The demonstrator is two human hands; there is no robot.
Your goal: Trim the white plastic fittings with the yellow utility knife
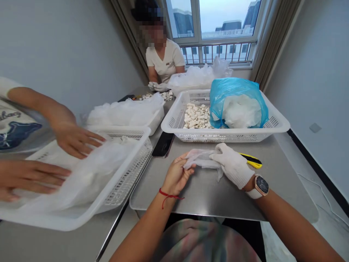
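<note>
A thin translucent plastic film [201,158] is stretched between my hands, just above the steel table [191,189]; whether it is a bag or a glove I cannot tell. My left hand [178,171], bare with a red string at the wrist, pinches its left end. On the other side, my right hand [230,163] wears a white knit glove and grips the film between thumb and fingers. A yellow and black utility knife [252,160] lies beside the gloved hand, partly hidden by it. Left of my bare hand, a dark phone [163,144] rests on the table.
Ahead stands a white plastic basket [218,136] with short white tubular pieces [197,115] and a blue plastic bag [237,85]. At left, a co-worker's bare hands [77,140] press plastic in another basket [120,193]. A gloved person [166,58] sits at the far end.
</note>
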